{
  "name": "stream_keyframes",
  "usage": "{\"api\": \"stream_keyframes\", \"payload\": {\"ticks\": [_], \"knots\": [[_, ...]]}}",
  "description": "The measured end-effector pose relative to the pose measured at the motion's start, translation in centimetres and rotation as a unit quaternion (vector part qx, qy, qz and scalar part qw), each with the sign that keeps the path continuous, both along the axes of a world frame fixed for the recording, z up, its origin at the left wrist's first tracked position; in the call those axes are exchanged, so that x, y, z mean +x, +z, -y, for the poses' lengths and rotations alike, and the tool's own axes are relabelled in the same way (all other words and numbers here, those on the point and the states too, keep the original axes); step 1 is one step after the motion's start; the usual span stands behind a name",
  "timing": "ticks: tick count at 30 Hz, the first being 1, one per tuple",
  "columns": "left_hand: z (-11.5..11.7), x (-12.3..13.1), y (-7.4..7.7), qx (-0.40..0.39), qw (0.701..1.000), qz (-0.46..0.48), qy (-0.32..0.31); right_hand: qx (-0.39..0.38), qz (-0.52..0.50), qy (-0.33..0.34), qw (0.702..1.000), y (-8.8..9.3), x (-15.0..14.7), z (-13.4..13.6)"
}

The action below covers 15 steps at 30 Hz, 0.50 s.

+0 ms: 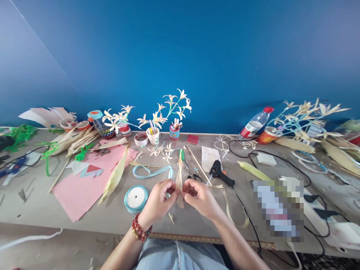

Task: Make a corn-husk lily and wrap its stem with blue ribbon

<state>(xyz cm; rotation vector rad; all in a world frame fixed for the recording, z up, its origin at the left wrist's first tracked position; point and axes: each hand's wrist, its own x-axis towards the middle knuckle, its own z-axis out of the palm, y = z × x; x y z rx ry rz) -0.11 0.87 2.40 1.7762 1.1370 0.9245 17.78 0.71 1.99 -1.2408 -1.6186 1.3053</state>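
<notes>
A pale strip of corn husk [180, 176], split into thin strands at its far end, stands between my two hands near the table's front edge. My left hand [162, 197], with a red bead bracelet [140, 228] at the wrist, pinches the husk from the left. From the other side my right hand [201, 198] grips it with thumb and fingers. Left of my hands lies a roll of light blue ribbon [136, 198], its loose end [153, 172] curling behind. Scissors [195, 176] lie just beyond my right hand, partly hidden.
A black glue gun [221, 173] with a trailing cable lies at the right. Pink paper [81, 195] and a whole husk [115, 176] are at the left. Husk flowers [180, 103] stand in cups along the wall. A tilted bottle [255, 122] and a white power strip [315, 213] are right.
</notes>
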Motion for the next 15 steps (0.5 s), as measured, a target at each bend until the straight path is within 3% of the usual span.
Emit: {"api": "stream_keyframes", "payload": {"ticks": [15], "knots": [[0.32, -0.03, 0.22, 0.027, 0.996, -0.090, -0.004, 0.064, 0.091, 0.018, 0.994, -0.31, 0.22, 0.03]]}}
